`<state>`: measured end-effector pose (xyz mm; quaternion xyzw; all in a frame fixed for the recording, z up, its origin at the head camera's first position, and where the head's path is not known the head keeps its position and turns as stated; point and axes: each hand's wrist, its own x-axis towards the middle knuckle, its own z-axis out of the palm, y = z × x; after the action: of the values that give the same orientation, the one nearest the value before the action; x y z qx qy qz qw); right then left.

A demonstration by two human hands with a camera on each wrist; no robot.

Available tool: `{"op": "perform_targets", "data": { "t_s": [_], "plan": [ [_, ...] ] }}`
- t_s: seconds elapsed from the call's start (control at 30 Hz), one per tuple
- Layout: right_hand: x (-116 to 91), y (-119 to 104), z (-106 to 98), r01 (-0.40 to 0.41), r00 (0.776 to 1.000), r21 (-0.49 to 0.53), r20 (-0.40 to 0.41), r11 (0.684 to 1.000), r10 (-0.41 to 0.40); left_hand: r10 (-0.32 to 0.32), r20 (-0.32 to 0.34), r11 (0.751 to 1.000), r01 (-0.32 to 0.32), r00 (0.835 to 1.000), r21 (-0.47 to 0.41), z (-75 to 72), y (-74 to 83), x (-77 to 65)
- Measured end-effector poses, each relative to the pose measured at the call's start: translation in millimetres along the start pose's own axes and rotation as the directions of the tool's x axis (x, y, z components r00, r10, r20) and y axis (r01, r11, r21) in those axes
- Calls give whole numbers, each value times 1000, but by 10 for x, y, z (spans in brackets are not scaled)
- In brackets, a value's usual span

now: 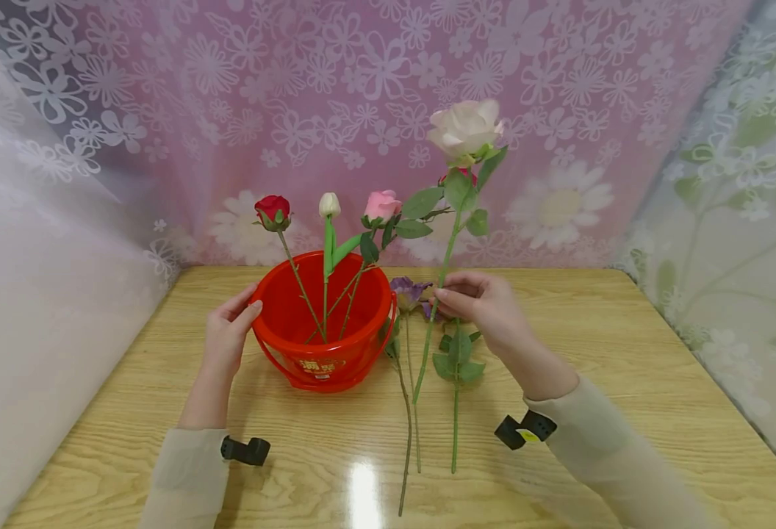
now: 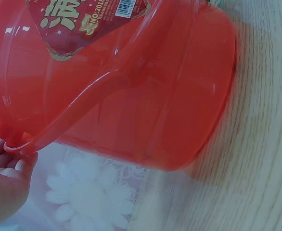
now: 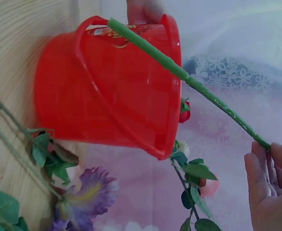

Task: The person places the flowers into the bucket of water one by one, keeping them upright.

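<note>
My left hand (image 1: 225, 334) holds the left rim of a red plastic bucket (image 1: 351, 365), near the handle's end, as the left wrist view also shows. A red rose (image 1: 273, 211), a white tulip (image 1: 329, 205) and a pink rose (image 1: 382, 206) stand in the bucket, leaning different ways. To the bucket's right, my right hand (image 1: 487, 308) pinches the green stem of a large white rose (image 1: 465, 131) between thumb and fingers. That rose is upright and slightly tilted. In the right wrist view, the stem's cut end (image 3: 113, 25) appears in front of the bucket.
Right of the bucket, several artificial flowers lie on the wooden table (image 1: 560, 470), among them a purple flower (image 1: 409, 289) and a leafy green stem (image 1: 457, 360). A reddish bloom (image 1: 459, 177) is mostly hidden behind the white rose. Floral curtains (image 1: 361, 88) hang behind and at both sides.
</note>
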<state>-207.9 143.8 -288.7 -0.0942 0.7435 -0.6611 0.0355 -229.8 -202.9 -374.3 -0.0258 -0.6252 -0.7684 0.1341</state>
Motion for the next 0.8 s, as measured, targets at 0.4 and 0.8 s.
{"op": "perform_targets", "data": {
  "t_s": [0.4, 0.8],
  "plan": [
    [133, -224, 203, 135, 990, 81, 24, 988, -138, 6, 9, 1000, -5, 1000, -21, 16, 17, 0],
    [367, -506, 415, 214, 977, 225, -61, 951, -205, 21, 13, 1000, -21, 1000, -20, 15, 8, 1]
  ]
}}
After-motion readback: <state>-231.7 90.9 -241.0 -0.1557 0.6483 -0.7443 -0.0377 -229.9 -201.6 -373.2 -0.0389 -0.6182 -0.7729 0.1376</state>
